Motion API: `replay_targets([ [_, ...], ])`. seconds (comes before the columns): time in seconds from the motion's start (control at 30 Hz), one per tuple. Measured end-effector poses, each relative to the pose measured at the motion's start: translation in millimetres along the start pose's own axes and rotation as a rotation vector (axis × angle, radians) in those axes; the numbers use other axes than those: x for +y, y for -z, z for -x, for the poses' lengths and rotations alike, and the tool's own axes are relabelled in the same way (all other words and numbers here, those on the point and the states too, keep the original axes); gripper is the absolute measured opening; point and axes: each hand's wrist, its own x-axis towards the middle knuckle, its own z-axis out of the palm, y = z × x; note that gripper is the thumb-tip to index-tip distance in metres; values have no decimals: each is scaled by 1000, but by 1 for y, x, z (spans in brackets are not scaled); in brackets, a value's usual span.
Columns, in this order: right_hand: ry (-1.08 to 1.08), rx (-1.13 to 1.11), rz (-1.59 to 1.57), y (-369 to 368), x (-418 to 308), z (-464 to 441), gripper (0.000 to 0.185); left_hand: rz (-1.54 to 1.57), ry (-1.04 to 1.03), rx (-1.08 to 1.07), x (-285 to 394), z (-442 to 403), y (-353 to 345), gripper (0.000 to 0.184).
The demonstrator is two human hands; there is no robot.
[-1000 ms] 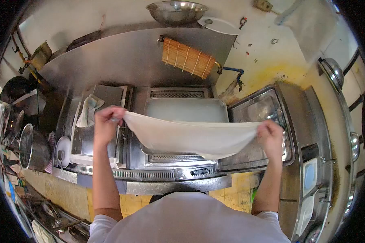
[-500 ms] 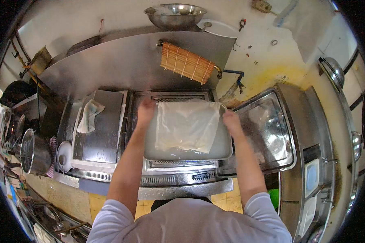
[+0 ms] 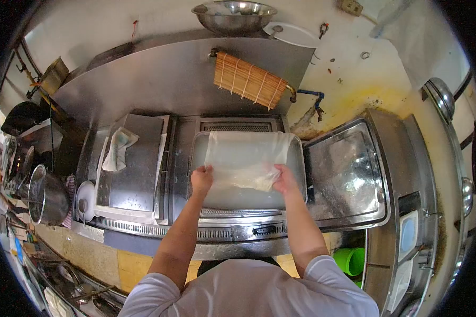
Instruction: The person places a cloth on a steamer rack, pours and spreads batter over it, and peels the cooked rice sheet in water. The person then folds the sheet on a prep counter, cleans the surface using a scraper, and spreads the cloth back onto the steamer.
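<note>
A wet, thin white cloth (image 3: 248, 153) lies over the pale rectangular tray (image 3: 238, 202), its far edge along the tray's back rim. My left hand (image 3: 201, 179) is closed on the cloth's near left corner, over the tray's left side. On the other side my right hand (image 3: 284, 179) pinches the near right part of the cloth, which is bunched between the two hands. The tray rests on the steel stove, with a perforated grate (image 3: 237, 128) showing behind it.
A large metal tray (image 3: 344, 174) stands at the right. At left, a folded cloth (image 3: 120, 149) lies on a steel lid (image 3: 129, 185), with a pot (image 3: 50, 195) farther left. A bamboo mat (image 3: 250, 80) hangs behind; a green bucket (image 3: 350, 261) is below right.
The cloth, stretched in the air a second ago, came down onto the tray. Since then both hands moved from its far corners toward me and took hold of the near edge.
</note>
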Motion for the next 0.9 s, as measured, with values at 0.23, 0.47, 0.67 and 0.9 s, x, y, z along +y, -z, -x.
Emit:
replay_targets([
  [0.23, 350, 102, 329, 8, -46, 45, 25, 198, 55, 134, 11, 7, 33, 42],
  [0.47, 849, 614, 1671, 5, -34, 90, 5, -210, -92, 30, 32, 44, 49, 34],
  [0.67, 993, 599, 1845, -32, -8, 126, 9, -312, -132, -24, 24, 60, 52, 30],
  [0.9, 595, 659, 2143, -10, 10, 129, 19, -343, -79, -108, 26, 79, 68, 25],
])
